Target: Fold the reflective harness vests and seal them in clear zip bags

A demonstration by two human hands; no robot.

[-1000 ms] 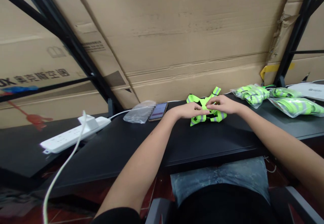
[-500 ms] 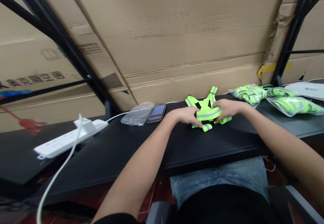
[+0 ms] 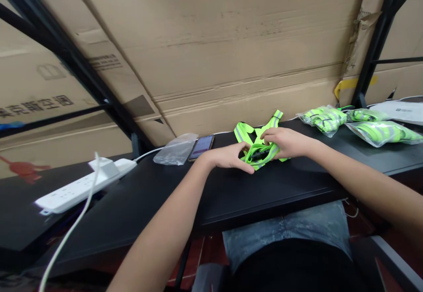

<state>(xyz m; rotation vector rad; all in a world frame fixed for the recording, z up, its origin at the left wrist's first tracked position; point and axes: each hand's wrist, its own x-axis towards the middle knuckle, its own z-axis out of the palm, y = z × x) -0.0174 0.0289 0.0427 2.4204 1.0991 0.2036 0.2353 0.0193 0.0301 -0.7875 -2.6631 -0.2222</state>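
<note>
So far, one green reflective vest (image 3: 262, 154) is out on the black desk (image 3: 264, 199), gathered into a loose bundle, and its shoulder straps still stick up and out, so the folding looks only partly done. Three bags (image 3: 383, 132) of the same green webbing lie toward the right end of the desk, apparently not yet opened, though the plastic hides much of what is inside them. A clear bag (image 3: 175, 150), which looks empty, lies beside a phone (image 3: 201, 147), just left of the bundle.

The right hand (image 3: 286, 143) is curled over the top of the vest, its fingers closed down on the webbing. The left hand (image 3: 228, 156) is held more open, its thumb and fingers curving toward the bundle's lower left edge; I cannot tell whether it grips anything there.

Half a second ago, a reflective band lay straight across the middle of the bundle, with a hand pressing on either side. Now that band slants, a dark strap shows inside the bundle, and the right hand has moved up on top.
</note>
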